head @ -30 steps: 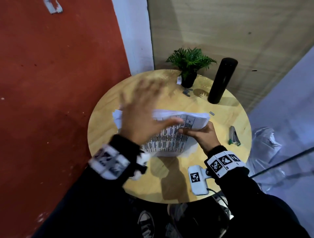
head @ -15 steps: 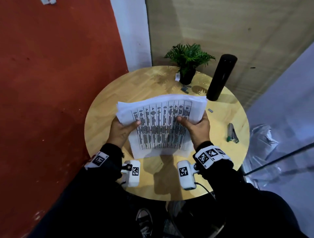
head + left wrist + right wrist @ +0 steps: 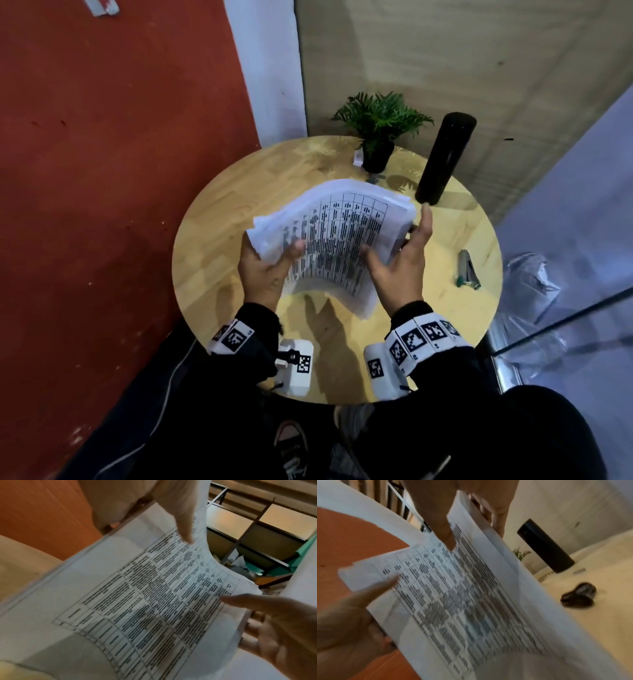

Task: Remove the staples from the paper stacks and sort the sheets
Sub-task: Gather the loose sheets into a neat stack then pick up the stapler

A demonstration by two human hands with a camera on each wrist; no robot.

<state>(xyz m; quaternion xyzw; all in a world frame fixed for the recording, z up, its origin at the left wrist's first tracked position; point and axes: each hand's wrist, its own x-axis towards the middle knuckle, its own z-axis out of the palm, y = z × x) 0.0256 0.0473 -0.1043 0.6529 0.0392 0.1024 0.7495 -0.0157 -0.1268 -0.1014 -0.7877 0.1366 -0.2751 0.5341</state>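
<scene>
Round wooden table (image 3: pixel 212 219) is sitting under a floppy, sagging paper stack (image 3: pixel 335 240); left hand (image 3: pixel 263 270) and right hand (image 3: pixel 397 270) are pinching its side edges, thumbs on top, best supported near both ends.

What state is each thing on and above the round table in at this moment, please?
paper stack: lifted off the table, bowed, printed table facing up
left hand: grips the stack's left edge, thumb on top
right hand: holds the stack's right edge, thumb on top, fingers spread
black cylinder: standing upright
potted plant: upright
staple remover: lying untouched on the table
round table: bearing these things
</scene>
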